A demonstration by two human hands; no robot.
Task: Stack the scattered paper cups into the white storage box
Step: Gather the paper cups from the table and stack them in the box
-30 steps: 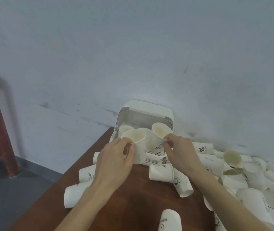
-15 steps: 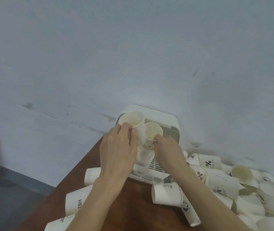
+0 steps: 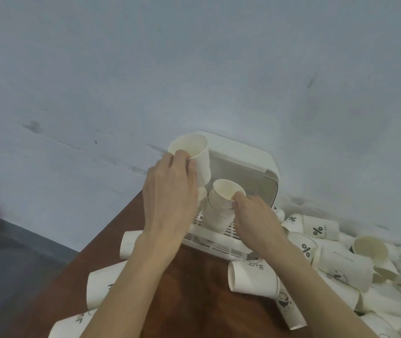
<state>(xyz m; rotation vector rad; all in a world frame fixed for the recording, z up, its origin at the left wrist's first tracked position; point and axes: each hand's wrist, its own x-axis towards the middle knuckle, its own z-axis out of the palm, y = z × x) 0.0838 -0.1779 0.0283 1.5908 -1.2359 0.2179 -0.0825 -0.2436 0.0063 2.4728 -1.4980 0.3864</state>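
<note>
Brown table (image 3: 194, 289), white storage box (image 3: 241, 152); above it, each hand clutching a paper cup

"%" on two lying cups (image 3: 320, 231) (image 3: 304, 249); "Hi" on the near cup (image 3: 253, 277).

A dark reddish-brown wooden table (image 3: 194, 301) stands against a pale wall. On its far edge rests a white storage box (image 3: 219, 242) with a slatted floor. Paper cups lie on their sides around it: several at the left (image 3: 104, 286), one in front marked "Hi" (image 3: 253, 276), and a heap at the right (image 3: 346, 267)
</note>
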